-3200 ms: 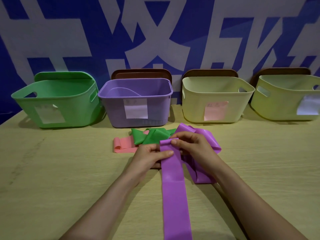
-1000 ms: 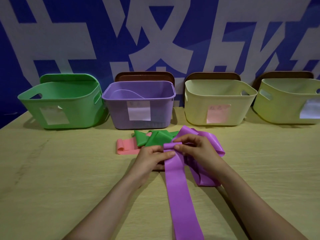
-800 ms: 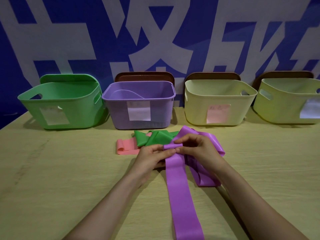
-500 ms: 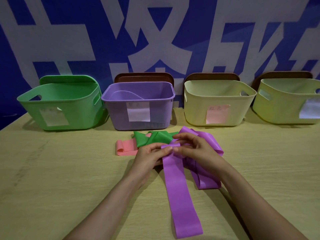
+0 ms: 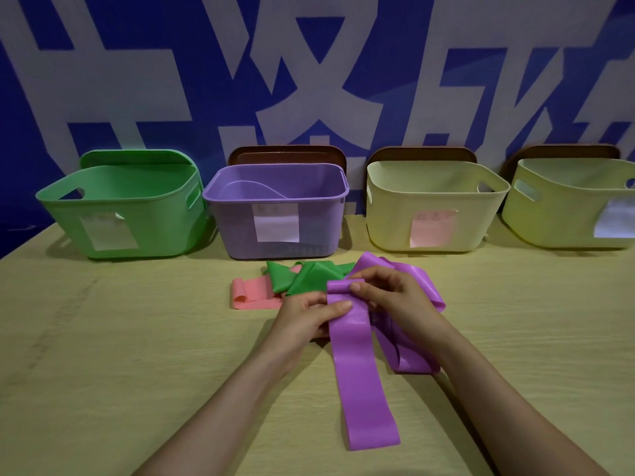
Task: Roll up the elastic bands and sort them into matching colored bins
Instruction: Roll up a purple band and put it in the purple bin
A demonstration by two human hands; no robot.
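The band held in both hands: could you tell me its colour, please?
A purple band, head view.

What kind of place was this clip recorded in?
Likely a staged sorting station, not a home: a plain wooden table, a row of paper-labelled plastic bins like the purple bin, and a blue banner with large white characters behind them.

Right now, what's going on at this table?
A person is rolling up a purple elastic band: the left hand grips its far end and the right hand pinches the curled-over tip. Only that tip is rolled; the rest lies flat on the table. A looped purple length lies by the right hand. A green band and a pink band lie unrolled in front of the purple bin.
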